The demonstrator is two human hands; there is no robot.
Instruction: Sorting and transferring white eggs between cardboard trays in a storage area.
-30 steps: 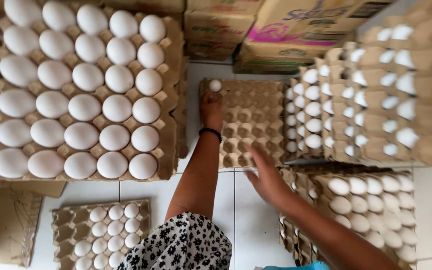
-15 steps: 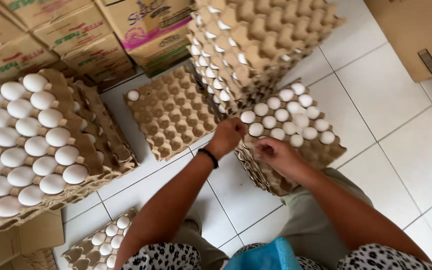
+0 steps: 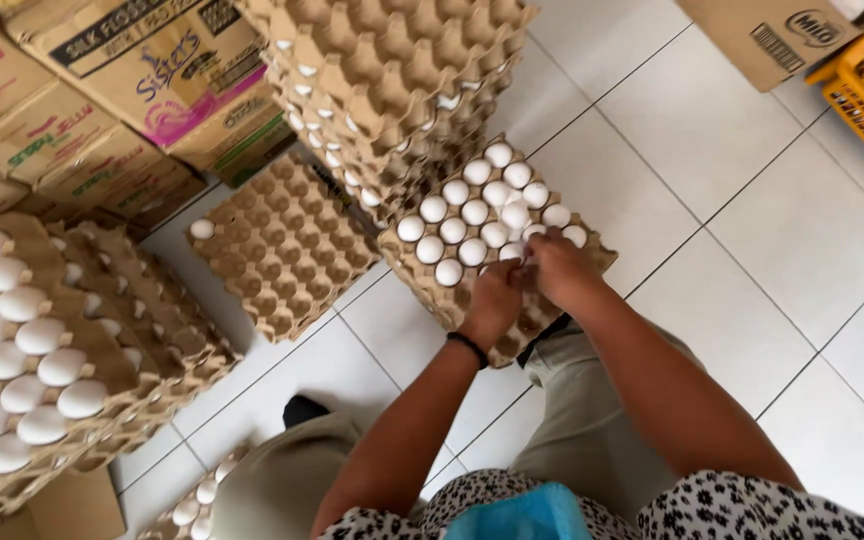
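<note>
A tall stack (image 3: 392, 90) of egg trays stands at the top of the floor (image 3: 752, 230), with cardboard boxes (image 3: 102, 90) to its left. At far left a second stack (image 3: 82, 330) carries white eggs on top. Between the two lies a nearly empty tray (image 3: 282, 240), one egg (image 3: 202, 229) in its far corner, well to the left of both hands.

The part-filled tray (image 3: 497, 245) lies straight ahead of the person, one corner pointing back at their knees; its far half is filled with white eggs (image 3: 472, 215), its near half bare. Both hands meet at the near edge of that egg block, so neither has to reach.

The left hand (image 3: 495, 300) rests knuckles-up on the bare cups, fingers curled under; whether it holds an egg I cannot tell. The right hand (image 3: 560, 268), just beside it, closes narrowly around what looks like an egg (image 3: 524, 252) at its fingertips.
</note>
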